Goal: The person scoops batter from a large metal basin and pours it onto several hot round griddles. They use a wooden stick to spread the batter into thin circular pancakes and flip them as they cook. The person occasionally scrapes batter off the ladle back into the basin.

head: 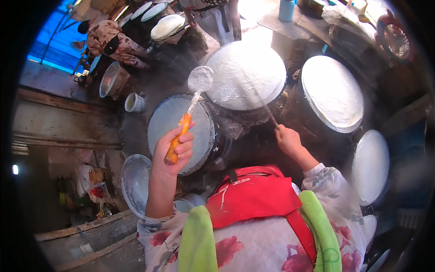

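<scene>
My left hand (pixel 176 146) grips the orange handle of a ladle (pixel 200 80), raised with its round, white-coated bowl up and away from me. Below it stands a wide round vessel of thin white batter (pixel 170 115), partly hidden by the hand and ladle. My right hand (pixel 289 139) is closed around a thin stick-like tool (pixel 269 112). The tool's blurred far end reaches over a large round white surface (pixel 238 83), which looks coated with batter. Glare washes out the far part of that surface, and I cannot tell whether the tool touches it.
Two more white discs (pixel 332 93) (pixel 370 168) stand to my right. On the left are a metal basin (pixel 127 183), a white bucket (pixel 135 103) and a large bowl (pixel 110 80). Two people (pixel 108 40) (pixel 217 17) are beyond, near stacked pale sheets (pixel 168 27). A fan (pixel 396 39) sits far right.
</scene>
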A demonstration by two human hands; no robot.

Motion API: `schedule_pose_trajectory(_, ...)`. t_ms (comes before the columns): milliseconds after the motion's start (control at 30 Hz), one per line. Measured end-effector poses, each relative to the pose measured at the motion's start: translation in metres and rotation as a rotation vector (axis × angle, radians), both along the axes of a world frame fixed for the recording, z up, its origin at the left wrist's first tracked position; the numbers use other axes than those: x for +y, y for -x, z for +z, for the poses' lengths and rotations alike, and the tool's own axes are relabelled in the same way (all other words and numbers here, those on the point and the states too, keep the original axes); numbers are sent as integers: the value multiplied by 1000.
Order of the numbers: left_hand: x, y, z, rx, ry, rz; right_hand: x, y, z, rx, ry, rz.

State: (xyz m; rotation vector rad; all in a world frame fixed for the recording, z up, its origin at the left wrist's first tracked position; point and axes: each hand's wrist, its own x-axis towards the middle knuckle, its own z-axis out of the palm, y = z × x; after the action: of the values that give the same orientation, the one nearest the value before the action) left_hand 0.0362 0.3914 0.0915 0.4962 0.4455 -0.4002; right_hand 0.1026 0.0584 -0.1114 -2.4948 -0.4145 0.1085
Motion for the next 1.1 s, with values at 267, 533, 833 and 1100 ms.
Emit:
schedule_pose_trajectory(267, 14, 4, -6, -2, -5, -67, 0, 51, -5, 92, 7, -120)
schedule_pose_trajectory(533, -7, 30, -36, -312, -1046, -255, 13, 101, -9, 205, -115, -316)
schedule_pose_trajectory(833, -15, -12, -77, -121, 181, -439, 10, 176, -20, 263, -196, -590)
schedule_pose_trajectory(1100, -41, 2, -57, -70, 300, -522, -49, 215, 20, 112, 163, -698)
